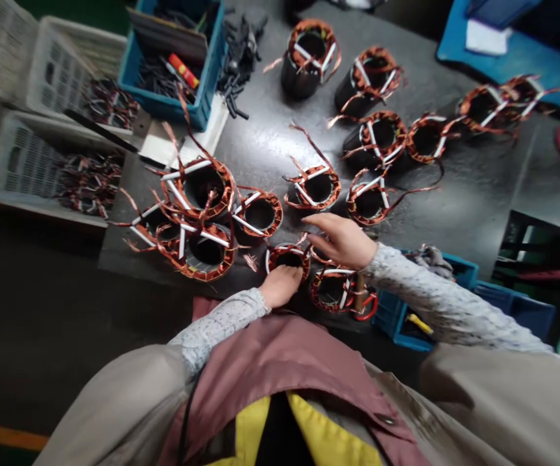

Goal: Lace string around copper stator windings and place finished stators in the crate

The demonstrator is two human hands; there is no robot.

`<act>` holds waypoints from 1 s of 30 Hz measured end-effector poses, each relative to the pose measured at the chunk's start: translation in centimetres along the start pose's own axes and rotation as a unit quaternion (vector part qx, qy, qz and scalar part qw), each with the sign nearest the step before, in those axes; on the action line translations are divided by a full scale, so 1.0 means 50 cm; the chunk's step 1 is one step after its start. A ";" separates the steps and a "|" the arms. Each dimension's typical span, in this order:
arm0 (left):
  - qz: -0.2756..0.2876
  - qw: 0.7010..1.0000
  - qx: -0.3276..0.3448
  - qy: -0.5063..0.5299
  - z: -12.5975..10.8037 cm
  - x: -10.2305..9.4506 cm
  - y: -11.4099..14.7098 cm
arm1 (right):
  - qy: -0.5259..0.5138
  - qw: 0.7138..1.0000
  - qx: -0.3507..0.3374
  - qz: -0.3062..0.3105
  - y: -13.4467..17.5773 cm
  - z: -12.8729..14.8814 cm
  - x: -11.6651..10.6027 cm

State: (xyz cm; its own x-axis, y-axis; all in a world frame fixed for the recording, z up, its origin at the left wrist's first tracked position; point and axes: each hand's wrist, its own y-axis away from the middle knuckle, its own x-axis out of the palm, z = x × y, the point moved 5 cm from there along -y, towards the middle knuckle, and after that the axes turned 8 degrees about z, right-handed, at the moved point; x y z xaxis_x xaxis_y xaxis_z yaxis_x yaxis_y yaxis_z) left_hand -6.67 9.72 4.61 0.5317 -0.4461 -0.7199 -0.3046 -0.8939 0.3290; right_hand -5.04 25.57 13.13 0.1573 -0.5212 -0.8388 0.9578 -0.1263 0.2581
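Observation:
A small motor stator [268, 259] with copper windings and white sleeving stands at the table's near edge. My left hand [282, 286] reaches over its near rim and grips it, with the fingertips partly hidden in the dark bore. Just right of it, my right hand [342, 241] hovers above the windings, thumb and fingers parted beside the thin copper lead ends. Below my right hand another stator [331, 289] stands close by, beside a tool with a red loop [368, 307]. Left of my hands is a further stator [259, 215] with white sleeves.
Several wound stators [309, 61] stand across the metal table [270, 129]. A blue bin [212, 84] holds dark pieces and a red tube; more dark pieces [241, 58] lie beside it. White crates [13, 168] with coils are at left, blue bins [391, 317] at right.

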 end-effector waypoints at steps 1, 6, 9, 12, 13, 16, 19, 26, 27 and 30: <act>-0.013 0.999 0.034 -0.005 -0.009 -0.011 0.014 | 0.018 1.000 -0.023 0.012 -0.027 0.027 0.012; -0.287 0.952 0.035 -0.099 0.026 -0.124 0.200 | 0.134 0.977 -0.063 0.152 -0.154 0.075 0.114; -0.314 0.932 -0.115 -0.143 0.088 -0.160 0.284 | 0.163 0.962 -0.043 0.213 -0.181 0.080 0.163; -0.294 0.928 -0.155 -0.169 0.117 -0.166 0.305 | 0.158 0.961 -0.037 0.226 -0.170 0.085 0.180; -0.291 0.926 -0.169 -0.170 0.123 -0.166 0.303 | 0.147 0.961 -0.040 0.231 -0.163 0.085 0.178; -0.220 0.944 -0.199 -0.148 0.134 -0.163 0.276 | 0.106 0.977 -0.036 0.183 -0.152 0.084 0.128; -0.113 0.970 -0.193 -0.093 0.141 -0.165 0.249 | 0.110 0.993 -0.022 0.030 -0.173 0.099 0.031; -0.085 0.964 -0.224 0.117 0.216 -0.255 0.374 | 0.156 0.976 -0.147 0.048 -0.326 0.188 0.026; -0.105 0.952 -0.228 0.174 0.227 -0.277 0.398 | 0.160 0.975 -0.136 0.070 -0.345 0.197 0.034; -0.195 0.929 -0.219 0.225 0.250 -0.347 0.397 | 0.159 0.962 -0.100 0.200 -0.364 0.237 0.041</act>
State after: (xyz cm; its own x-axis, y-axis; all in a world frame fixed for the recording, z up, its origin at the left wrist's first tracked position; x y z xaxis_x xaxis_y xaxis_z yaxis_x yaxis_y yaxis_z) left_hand -31.81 0.30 16.00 0.8406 0.0305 -0.5408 0.2796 -0.8795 0.3850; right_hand -25.01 16.83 12.40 0.5572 -0.2065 -0.8043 0.8279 0.2127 0.5190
